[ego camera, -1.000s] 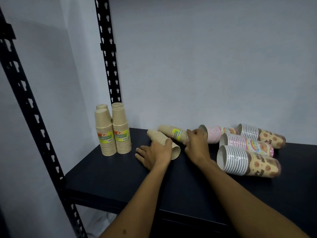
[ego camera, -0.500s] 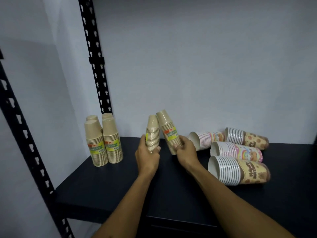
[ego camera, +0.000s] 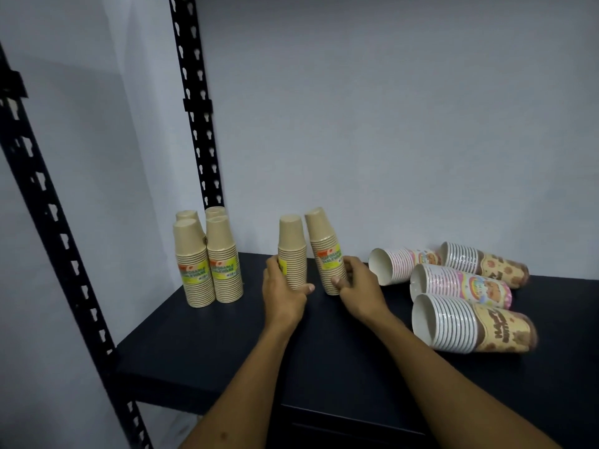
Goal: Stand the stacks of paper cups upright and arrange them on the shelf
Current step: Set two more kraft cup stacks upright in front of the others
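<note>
The left hand (ego camera: 285,296) holds one brown cup stack (ego camera: 292,254) upright on the shelf (ego camera: 201,345). The right hand (ego camera: 356,286) holds a leaning brown stack (ego camera: 327,254). If let go now, it may tip. Four patterned stacks (ego camera: 463,286) could roll.

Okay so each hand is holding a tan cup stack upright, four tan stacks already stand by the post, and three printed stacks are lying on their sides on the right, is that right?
Not quite: the head view shows four printed stacks lying on their sides at the right, not three. The rest holds: the left hand and right hand each hold a tan stack upright, and four tan stacks stand by the post.
</note>
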The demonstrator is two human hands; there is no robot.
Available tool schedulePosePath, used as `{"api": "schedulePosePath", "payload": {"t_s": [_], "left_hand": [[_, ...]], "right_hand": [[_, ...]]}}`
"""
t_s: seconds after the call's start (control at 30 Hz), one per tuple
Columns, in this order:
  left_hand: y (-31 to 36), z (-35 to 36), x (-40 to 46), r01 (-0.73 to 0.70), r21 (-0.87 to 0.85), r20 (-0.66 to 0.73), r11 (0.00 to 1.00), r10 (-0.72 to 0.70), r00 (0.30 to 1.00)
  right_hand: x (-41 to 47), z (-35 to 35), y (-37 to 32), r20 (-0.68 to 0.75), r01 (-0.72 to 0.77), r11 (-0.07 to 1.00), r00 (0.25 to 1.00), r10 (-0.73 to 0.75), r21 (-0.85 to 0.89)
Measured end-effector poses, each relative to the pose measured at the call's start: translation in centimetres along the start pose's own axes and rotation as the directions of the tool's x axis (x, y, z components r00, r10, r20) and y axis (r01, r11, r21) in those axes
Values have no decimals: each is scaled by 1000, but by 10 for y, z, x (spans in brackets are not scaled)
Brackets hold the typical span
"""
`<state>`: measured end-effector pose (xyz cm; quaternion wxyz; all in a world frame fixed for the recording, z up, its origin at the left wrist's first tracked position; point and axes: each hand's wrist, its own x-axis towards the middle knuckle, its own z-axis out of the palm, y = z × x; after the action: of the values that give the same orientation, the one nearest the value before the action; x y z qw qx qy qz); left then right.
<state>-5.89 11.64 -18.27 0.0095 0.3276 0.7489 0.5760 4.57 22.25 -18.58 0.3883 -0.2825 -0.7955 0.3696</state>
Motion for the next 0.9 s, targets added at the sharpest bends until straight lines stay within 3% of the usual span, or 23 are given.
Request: {"api": "schedulePosePath", "payload": {"t_s": [0.17,0.33,0.5,0.6,0.77,0.9], "left_hand": [[-1,3,0,53,48,65,997,-56,996],[-3,-9,-4,72,-113,205,991,-48,978],[-7,-5,-3,66,-43,83,997,-62,995],[-9,-2,-1,73,-53,23,996,-72,997],[-8,-2,-2,28,-38,109,999,-24,994],[-9,-5,-1,59,-154,124,986,-40,992]], "right_hand": [[2,-3,4,90,17,1000,996,-17,4],[4,-2,5,116,-45,999,992,45,3],[2,-4,5,198,-46,997,980,32,66],[2,-3,4,178,-50,994,984,31,102],[-1,-3,0,152,-46,989,988,24,142],[0,-2,-2,161,-25,986,987,-2,167]]}}
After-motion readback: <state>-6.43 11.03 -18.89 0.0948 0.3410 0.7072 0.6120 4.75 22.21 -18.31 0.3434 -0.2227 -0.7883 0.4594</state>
